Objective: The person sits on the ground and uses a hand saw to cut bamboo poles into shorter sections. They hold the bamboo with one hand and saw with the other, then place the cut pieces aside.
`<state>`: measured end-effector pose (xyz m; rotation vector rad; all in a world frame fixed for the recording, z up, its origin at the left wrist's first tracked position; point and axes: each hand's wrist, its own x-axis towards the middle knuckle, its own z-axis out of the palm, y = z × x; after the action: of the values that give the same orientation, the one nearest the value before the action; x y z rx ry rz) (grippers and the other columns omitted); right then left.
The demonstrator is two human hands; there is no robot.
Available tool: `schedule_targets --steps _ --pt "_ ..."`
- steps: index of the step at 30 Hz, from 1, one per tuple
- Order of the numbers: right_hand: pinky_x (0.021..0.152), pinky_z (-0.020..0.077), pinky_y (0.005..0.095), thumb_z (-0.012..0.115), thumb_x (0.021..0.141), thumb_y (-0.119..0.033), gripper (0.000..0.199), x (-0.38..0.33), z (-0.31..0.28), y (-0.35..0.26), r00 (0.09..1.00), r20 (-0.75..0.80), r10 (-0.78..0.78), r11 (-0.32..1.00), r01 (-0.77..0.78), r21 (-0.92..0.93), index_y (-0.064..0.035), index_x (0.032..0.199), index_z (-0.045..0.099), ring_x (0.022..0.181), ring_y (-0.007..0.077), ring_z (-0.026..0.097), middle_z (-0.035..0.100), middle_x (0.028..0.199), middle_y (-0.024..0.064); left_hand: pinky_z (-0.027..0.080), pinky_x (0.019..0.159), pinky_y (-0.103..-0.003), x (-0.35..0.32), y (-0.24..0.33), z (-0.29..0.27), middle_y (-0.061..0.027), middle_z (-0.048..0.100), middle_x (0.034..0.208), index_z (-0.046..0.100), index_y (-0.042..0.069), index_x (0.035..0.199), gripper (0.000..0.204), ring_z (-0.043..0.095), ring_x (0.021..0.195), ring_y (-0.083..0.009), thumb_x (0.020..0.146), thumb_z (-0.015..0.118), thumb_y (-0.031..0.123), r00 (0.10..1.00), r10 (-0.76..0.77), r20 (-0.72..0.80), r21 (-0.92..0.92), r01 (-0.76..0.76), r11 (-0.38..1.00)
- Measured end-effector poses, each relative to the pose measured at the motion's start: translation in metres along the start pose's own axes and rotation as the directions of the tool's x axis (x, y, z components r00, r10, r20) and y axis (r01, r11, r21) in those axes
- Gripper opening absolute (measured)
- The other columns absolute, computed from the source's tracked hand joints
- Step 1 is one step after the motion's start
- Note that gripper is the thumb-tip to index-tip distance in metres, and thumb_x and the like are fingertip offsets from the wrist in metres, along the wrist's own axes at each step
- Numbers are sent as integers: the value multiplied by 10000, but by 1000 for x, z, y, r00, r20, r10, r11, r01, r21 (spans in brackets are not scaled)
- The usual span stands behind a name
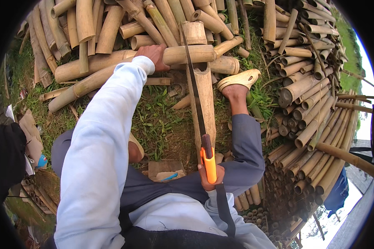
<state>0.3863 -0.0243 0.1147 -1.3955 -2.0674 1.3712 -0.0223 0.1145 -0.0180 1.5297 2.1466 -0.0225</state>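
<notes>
Nearest, the right hand gripped a saw that crossed a bamboo length ahead. Farther off, beside the saw, the left hand clasped that bamboo; to my eye, a roll could have swung the saw toward it.

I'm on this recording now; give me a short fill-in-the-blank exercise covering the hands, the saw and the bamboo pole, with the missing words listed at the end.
1. The person's right hand holds a saw whose handle is mostly ____ in colour.
2. The person's ____ hand grasps a bamboo pole.
3. The saw's blade crosses that pole on the picture's ____ side of the hand grasping it.

Missing words: orange; left; right.
</notes>
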Motion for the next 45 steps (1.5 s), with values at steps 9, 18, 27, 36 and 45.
schedule_targets --steps 9,18,27,36,45 --pt "521 408 299 729 950 -77 182 146 46 -11 996 40 -77 967 65 248 11 831 623 545 95 470 538 611 9 579 948 -467 -12 -10 -9 -195 748 1134 626 34 1222 675 722 1068 -353 773 801 506 999 -51 3 4 51 999" --pt "538 453 301 712 922 -32 75 68 22 5 995 27 -94 991 91 97 30 895 680 556 100 544 582 625 33 580 949 -460 -8 -17 -4 -206 752 1101 635 43 1221 678 730 1027 -376 764 802 516 997 -80 -5 -8 80 997" --pt "568 481 292 732 908 -39 119 23 14 4 996 -20 -89 996 90 22 25 1008 723 579 117 606 619 650 64 578 951 -462 -11 -15 -1 -196 753 1127 633 50 1245 690 729 1052 -355 762 803 512 998 -65 1 2 65 998" --pt "510 401 297 715 949 -49 176 137 52 -17 996 23 -90 972 82 221 14 818 616 540 86 477 549 611 8 571 945 -479 -7 -15 -1 -201 748 1111 607 57 1270 745 716 1040 -391 734 828 526 997 -74 15 -6 74 997" --pt "532 453 307 744 895 -42 88 14 4 12 995 -48 -92 995 90 -38 25 908 690 514 133 564 579 599 90 574 967 -458 2 5 -3 -189 750 1144 632 57 1260 696 720 1067 -361 772 799 526 1000 -16 9 -20 16 1000"
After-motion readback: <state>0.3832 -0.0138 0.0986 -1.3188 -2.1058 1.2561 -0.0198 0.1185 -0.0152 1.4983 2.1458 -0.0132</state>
